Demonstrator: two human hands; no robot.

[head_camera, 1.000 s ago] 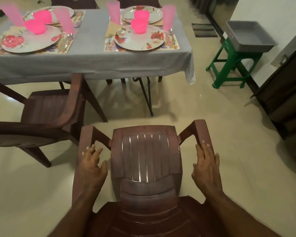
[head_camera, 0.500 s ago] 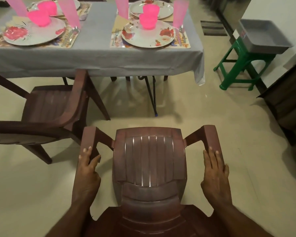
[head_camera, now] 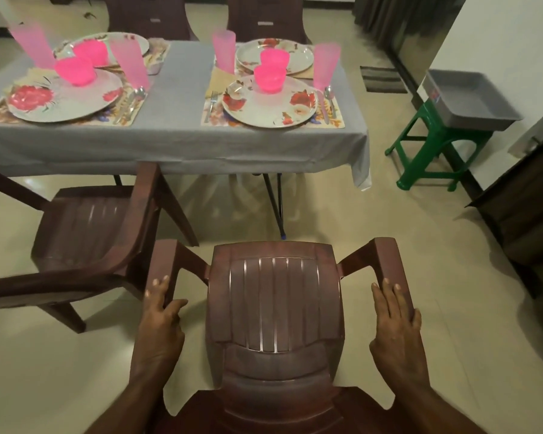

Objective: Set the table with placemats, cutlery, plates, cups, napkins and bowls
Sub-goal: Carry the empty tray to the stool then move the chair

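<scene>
We find both hands on a brown plastic armchair (head_camera: 276,308) that fills the lower centre of the frame, its back toward the camera. The left hand (head_camera: 160,327) grips the chair's left armrest (head_camera: 163,264): its fingers lie over the top of the rail with the thumb hooked round the inner edge, so the hand is clamped on the rail. The right hand (head_camera: 395,333) rests on the right armrest (head_camera: 389,264) with its fingers straight and close together, laid flat along the top; we see no curl round the rail. Across the upper part of the frame stands the table under a grey tablecloth (head_camera: 176,133), already laid. At upper centre a floral placemat (head_camera: 336,120) carries a flowered plate (head_camera: 270,104) with a pink bowl (head_camera: 269,77) on it, a fork (head_camera: 212,103) to the left of the plate, a spoon (head_camera: 329,100) to its right, and a pink cup (head_camera: 325,65) just behind the spoon. At upper left a second plate (head_camera: 63,98) bears another pink bowl (head_camera: 75,71), with a pink cup (head_camera: 129,62) beside it. Two further settings lie at the far edge of the table; their details are blurred. A second brown chair (head_camera: 88,233) stands at middle left, near the table edge. At upper right a grey tray (head_camera: 470,101) sits on a green stool (head_camera: 433,145).
</scene>
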